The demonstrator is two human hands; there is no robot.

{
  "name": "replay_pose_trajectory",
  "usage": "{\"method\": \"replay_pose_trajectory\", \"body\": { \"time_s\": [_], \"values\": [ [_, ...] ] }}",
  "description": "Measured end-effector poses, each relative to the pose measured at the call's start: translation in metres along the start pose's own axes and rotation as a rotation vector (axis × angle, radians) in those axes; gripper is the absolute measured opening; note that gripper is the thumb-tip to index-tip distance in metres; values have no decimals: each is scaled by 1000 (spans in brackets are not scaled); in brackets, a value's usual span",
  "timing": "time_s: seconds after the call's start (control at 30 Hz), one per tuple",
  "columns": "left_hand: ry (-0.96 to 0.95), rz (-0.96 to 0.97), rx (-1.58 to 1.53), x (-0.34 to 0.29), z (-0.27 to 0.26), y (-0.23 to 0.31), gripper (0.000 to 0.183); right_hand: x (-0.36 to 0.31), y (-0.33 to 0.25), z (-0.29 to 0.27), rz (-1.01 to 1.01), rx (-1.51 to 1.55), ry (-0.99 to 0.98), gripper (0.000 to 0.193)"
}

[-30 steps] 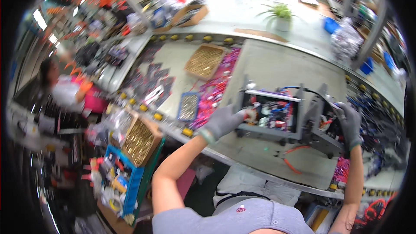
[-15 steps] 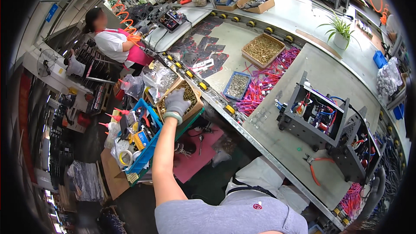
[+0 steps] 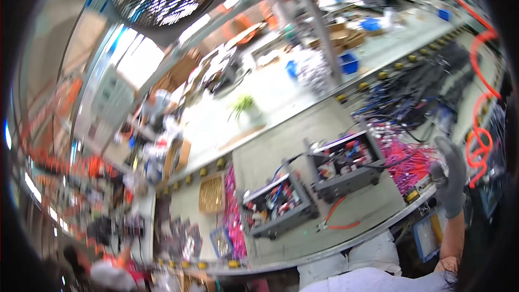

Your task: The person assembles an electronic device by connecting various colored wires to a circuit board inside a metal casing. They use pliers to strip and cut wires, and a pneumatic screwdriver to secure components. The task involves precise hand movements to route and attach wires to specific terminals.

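My right hand (image 3: 450,181), in a grey glove, is raised at the right end of the workbench, just beyond its front edge. Its thumb stands apart from the fingers, and I see nothing held, though the picture is smeared. Nearest to it is a pile of pink and red wires (image 3: 406,168). My left hand is out of the picture. On the bench left of the right hand stand two dark metal housings: one (image 3: 346,165) closer, one (image 3: 278,205) farther left, both with wiring and components inside. Pliers (image 3: 339,224) with orange-red handles lie in front of them.
Black cables (image 3: 416,92) are heaped at the far right, near an orange coiled hose (image 3: 478,130). Further left are a box of brass-coloured parts (image 3: 212,193), a blue tray (image 3: 221,242) and a potted plant (image 3: 248,116). Another person (image 3: 111,274) is at the lower left.
The view has swung right. My left hand, earlier in a box of small brass-coloured parts, has left the picture. My right hand, earlier at the right rim, now shows more fully and higher.
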State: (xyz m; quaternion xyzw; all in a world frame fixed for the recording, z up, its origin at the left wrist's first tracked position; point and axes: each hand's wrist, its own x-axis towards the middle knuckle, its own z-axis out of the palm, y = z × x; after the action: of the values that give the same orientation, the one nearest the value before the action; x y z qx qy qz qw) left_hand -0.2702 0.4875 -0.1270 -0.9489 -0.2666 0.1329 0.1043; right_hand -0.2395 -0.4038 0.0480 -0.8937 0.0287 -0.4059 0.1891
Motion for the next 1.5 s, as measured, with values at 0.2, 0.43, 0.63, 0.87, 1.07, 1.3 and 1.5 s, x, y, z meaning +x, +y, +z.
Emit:
{"method": "replay_pose_trajectory", "body": {
  "time_s": [0.2, 0.43, 0.63, 0.87, 1.07, 1.3, 1.5],
  "values": [
    [147, 2, -46, 19, -114, 132, 42, -125, 122, -63, 430, -230, 553, 70],
    [258, 259, -223, 34, -185, 258, 39, -176, 214, -48, 504, -649, 49, 67],
    [242, 409, -289, 43, -213, 353, 36, -127, 218, -34, 445, -559, -102, 34],
    [191, 452, -341, 62, -213, 415, 33, -135, 245, -67, 414, -526, 213, 30],
    [186, 463, -514, 66, -212, 402, 30, -18, 126, -150, 325, -263, 533, 41],
    [201, 306, -966, 36, -230, 281, 27, 33, -36, -114, 550, 890, 220, 43],
    [90, 254, -1599, 14, -235, 224, 24, 3, -19, -25, 327, 1504, -237, 50]
  ]
}}
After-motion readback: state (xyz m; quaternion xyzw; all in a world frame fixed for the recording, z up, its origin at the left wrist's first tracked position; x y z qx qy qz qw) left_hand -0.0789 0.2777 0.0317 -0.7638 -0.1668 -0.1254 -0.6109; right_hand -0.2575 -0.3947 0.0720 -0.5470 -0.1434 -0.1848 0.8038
